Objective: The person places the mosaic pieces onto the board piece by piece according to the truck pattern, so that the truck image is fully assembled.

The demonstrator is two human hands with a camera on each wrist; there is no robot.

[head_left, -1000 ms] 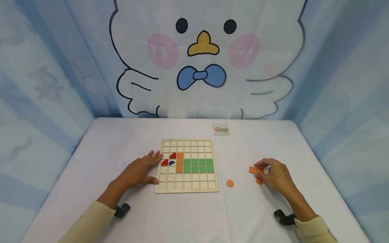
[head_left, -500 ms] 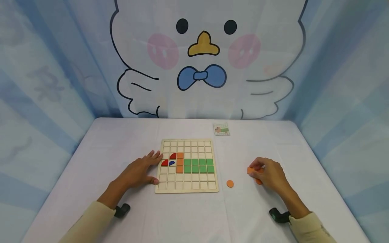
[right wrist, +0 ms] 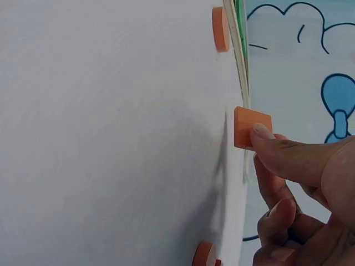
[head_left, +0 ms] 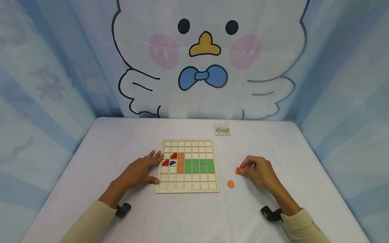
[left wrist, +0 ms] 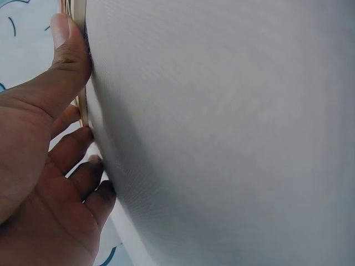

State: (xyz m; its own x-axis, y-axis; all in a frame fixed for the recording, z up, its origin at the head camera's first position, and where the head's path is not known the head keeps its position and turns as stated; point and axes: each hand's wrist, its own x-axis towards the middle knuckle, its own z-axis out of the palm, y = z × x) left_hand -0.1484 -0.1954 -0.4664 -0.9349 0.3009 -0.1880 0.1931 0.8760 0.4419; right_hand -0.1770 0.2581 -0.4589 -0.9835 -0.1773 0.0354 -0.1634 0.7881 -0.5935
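Note:
A wooden grid board lies on the white table with orange, green, red and blue tiles in its cells. My left hand rests at the board's left edge, fingers spread. In the left wrist view its thumb touches the board's side. Right of the board, my right hand pinches an orange square tile between thumb and fingers. The right wrist view shows this square tile held up off the tabletop. An orange round tile lies between the board and the right hand.
A small picture card lies behind the board at the right. Another orange round piece shows low in the right wrist view; the right hand hides it in the head view. A printed curtain hangs behind the table.
My right hand has moved left toward the board with the orange square tile, away from the pieces at the right. My left hand has stayed at the board's edge.

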